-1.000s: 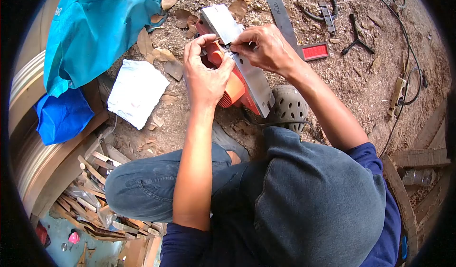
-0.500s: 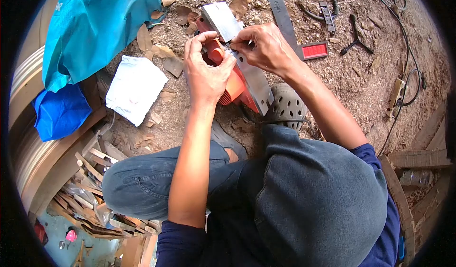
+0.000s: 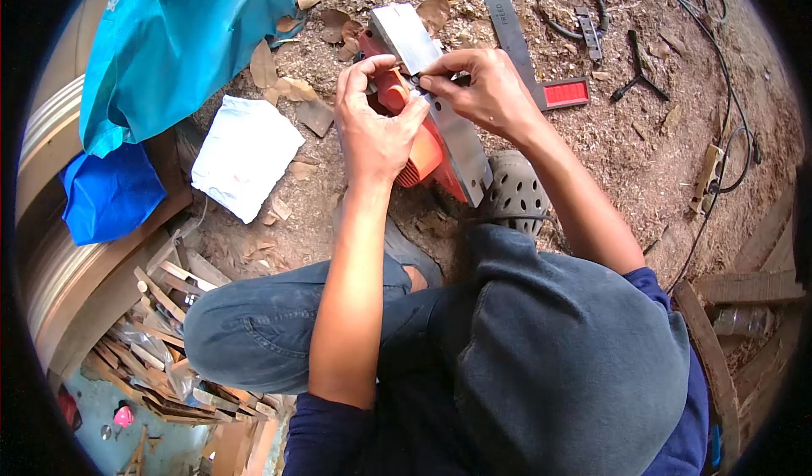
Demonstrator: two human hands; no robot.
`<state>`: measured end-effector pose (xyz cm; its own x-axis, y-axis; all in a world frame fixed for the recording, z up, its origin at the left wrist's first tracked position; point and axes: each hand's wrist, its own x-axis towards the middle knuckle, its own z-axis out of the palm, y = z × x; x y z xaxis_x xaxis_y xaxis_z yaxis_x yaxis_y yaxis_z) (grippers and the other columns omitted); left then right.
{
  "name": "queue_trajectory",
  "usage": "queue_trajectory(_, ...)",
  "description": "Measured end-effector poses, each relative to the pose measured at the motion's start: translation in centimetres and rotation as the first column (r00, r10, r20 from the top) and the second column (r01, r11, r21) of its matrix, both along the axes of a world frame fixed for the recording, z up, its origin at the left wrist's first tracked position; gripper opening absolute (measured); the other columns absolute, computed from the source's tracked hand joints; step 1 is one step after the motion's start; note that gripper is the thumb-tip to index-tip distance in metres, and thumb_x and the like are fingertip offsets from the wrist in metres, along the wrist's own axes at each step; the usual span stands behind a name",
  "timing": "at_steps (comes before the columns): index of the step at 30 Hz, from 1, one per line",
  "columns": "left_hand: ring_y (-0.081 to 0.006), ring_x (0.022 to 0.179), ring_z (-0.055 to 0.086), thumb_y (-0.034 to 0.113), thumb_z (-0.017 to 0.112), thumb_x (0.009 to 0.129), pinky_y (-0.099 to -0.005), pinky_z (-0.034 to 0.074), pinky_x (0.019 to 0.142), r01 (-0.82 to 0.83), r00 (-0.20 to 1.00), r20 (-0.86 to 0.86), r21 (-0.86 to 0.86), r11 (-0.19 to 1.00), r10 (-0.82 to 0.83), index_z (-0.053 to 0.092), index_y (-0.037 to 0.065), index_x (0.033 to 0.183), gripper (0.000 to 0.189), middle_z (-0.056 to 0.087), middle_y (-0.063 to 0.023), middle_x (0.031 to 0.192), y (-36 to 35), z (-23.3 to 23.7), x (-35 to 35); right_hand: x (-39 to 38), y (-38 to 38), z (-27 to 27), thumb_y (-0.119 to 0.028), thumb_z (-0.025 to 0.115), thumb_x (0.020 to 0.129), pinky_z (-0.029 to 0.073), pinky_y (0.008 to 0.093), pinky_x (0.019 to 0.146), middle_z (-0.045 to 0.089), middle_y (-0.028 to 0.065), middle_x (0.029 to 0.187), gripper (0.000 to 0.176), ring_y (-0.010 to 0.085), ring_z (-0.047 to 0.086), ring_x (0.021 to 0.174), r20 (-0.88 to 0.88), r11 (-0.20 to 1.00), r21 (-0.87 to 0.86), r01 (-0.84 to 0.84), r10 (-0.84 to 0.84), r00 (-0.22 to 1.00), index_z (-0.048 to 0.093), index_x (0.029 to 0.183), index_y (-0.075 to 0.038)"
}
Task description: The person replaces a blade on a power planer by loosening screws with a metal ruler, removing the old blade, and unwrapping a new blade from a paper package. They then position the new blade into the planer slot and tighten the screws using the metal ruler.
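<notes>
An orange electric planer point(image 3: 430, 161) lies sole-up on the shavings, its two flat metal sole plates facing me. My left hand point(image 3: 372, 125) is curled around its side, thumb and index finger at either end of the gap between the plates, where the cutter sits. My right hand point(image 3: 482, 91) reaches in from the other side, thumb and index finger pinched together at that same gap. Whatever is between those fingertips is too small and covered to make out. Close to the planer's rear end is a grey clog point(image 3: 514, 190) with holes.
Beyond my right hand lies a metal try square point(image 3: 507, 32) with a red-inset stock. A black three-armed wrench point(image 3: 639, 74), a cable point(image 3: 719, 53) and a power strip point(image 3: 707, 176) are at right. White folded sheet point(image 3: 245, 156), teal cloth point(image 3: 186, 53) and wood offcuts point(image 3: 161, 349) are at left.
The view has shifted slightly. Both hands stay at the planer's cutter gap; my right index finger is a little straighter along the plate edge.
</notes>
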<state>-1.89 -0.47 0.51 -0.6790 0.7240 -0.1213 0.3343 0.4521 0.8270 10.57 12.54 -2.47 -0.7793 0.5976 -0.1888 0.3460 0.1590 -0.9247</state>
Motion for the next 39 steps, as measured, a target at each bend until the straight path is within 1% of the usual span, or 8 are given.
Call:
queue_trajectory(10,-0.0198,0.099,0.064,0.009,0.084,0.069,-0.0358,0.053,0.092,0.01,0.999,-0.041,-0.012,1.0,-0.011,0.066,0.005,0.118,0.052,0.062,-0.0073,0.111,0.1,-0.2,-0.1,-0.4,-0.7,1.2,-0.026,0.08,0.086,0.059,0.0401,0.077,0.076,0.0205,0.086,0.026,0.031,0.077,0.081,0.13,0.993,-0.089,0.072,-0.06,0.99,0.08,0.098,-0.002)
queue_trajectory(18,-0.0197,0.098,0.064,0.009,0.084,0.069,-0.0359,0.053,0.093,0.008,0.999,-0.053,-0.015,1.0,-0.009,0.067,0.005,0.117,0.051,0.062,-0.007,0.11,0.0,0.0,-0.2,-0.4,-0.3,-0.2,-0.01,0.078,0.085,0.057,0.0402,0.069,0.074,0.0181,0.085,0.012,0.0333,0.074,0.077,-0.134,0.987,0.161,-0.026,0.048,0.99,0.079,0.094,-0.002)
queue_trajectory(21,-0.025,0.099,0.064,0.008,0.086,0.067,-0.0387,0.053,0.092,0.004,0.999,-0.033,-0.021,1.0,-0.005,0.065,0.004,0.116,0.053,0.061,-0.0103,0.109,0.2,0.3,-0.1,-0.4,-0.2,-0.7,-0.007,0.078,0.084,0.056,0.0401,0.068,0.074,0.018,0.085,0.011,0.0328,0.074,0.077,-0.188,0.979,0.201,-0.037,0.076,0.979,0.079,0.094,-0.002)
queue_trajectory(25,-0.0241,0.099,0.064,0.007,0.086,0.067,-0.0383,0.053,0.092,0.002,1.0,-0.028,-0.024,1.0,-0.003,0.066,0.004,0.115,0.052,0.061,-0.01,0.109,0.3,0.5,0.0,-0.2,-0.3,-0.3,-0.009,0.077,0.085,0.057,0.0399,0.07,0.074,0.0195,0.086,0.012,0.0336,0.075,0.078,-0.185,0.974,0.225,-0.034,0.077,0.98,0.079,0.094,-0.001)
queue_trajectory(27,-0.0248,0.1,0.064,0.008,0.086,0.067,-0.0384,0.053,0.092,-0.002,1.0,-0.013,-0.043,0.999,0.002,0.066,0.004,0.115,0.053,0.061,-0.0103,0.109,0.4,0.6,0.0,-0.3,-0.6,0.6,-0.015,0.078,0.087,0.058,0.0404,0.073,0.075,0.0212,0.086,0.016,0.0351,0.075,0.08,-0.044,0.997,0.078,0.011,-0.008,0.999,0.079,0.095,-0.001)
queue_trajectory(30,-0.0264,0.101,0.064,0.008,0.087,0.066,-0.0393,0.053,0.093,0.003,1.0,-0.026,-0.012,1.0,-0.004,0.066,0.004,0.115,0.054,0.061,-0.0109,0.11,0.3,0.3,-0.1,-0.6,-1.0,1.5,-0.02,0.078,0.088,0.059,0.041,0.075,0.075,0.0223,0.087,0.021,0.0359,0.076,0.081,0.103,0.998,0.025,0.053,-0.055,0.993,0.08,0.096,-0.001)
queue_trajectory(34,-0.028,0.103,0.064,0.009,0.087,0.065,-0.0403,0.053,0.095,-0.001,0.999,-0.043,-0.026,1.0,0.0,0.066,0.004,0.115,0.054,0.062,-0.0117,0.111,0.2,0.1,-0.1,-0.6,-1.1,1.2,-0.022,0.078,0.088,0.059,0.0423,0.075,0.075,0.0217,0.087,0.022,0.0356,0.076,0.08,0.107,0.998,0.039,0.051,-0.055,0.993,0.08,0.096,-0.002)
queue_trajectory(39,-0.0284,0.104,0.064,0.009,0.087,0.065,-0.0406,0.053,0.095,0.009,0.999,-0.035,-0.017,1.0,-0.01,0.066,0.004,0.115,0.054,0.062,-0.0117,0.111,0.1,0.0,-0.2,-0.5,-1.2,-0.4,-0.017,0.079,0.087,0.058,0.0426,0.07,0.075,0.0196,0.086,0.016,0.0361,0.074,0.077,-0.103,0.986,0.163,0.045,-0.029,0.994,0.079,0.091,-0.001)
